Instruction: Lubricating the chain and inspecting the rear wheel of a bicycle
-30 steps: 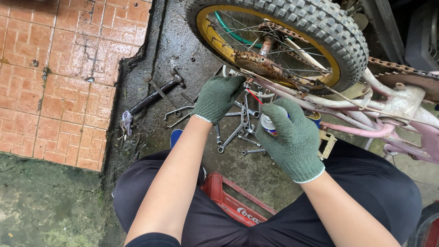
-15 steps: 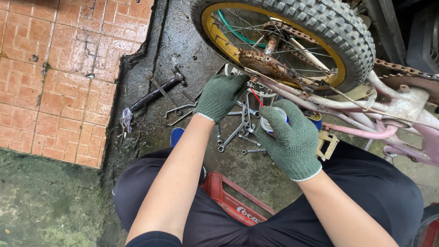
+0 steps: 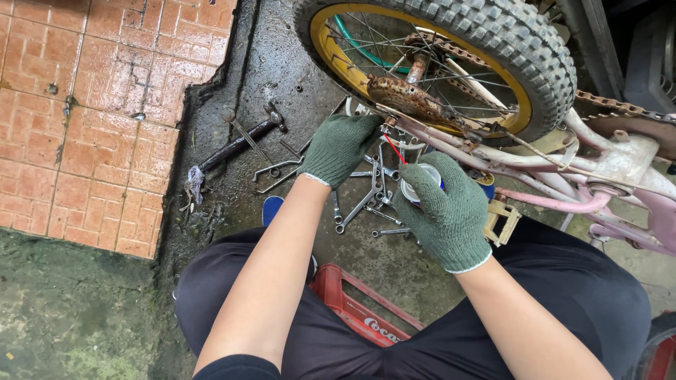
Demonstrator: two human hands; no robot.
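spray can (image 3: 420, 184) mostly hidden inside right hand (image 3: 445, 214); left hand (image 3: 338, 146) fingertips hidden behind wheel axle; bicycle frame (image 3: 620, 165) cut off at right edge.

floor (image 3: 232, 84): wet concrete | on it: hammer (image 3: 236, 144), wrenches (image 3: 359, 204)

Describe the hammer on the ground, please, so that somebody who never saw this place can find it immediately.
Start at the small bicycle wheel with the yellow rim and knobby tyre. On the wet dark concrete to its left, next to the red brick paving, lies the hammer. Unlike the slim shiny wrenches scattered below the left hand, it is long, dark and thick-handled, with a rag at its lower end.
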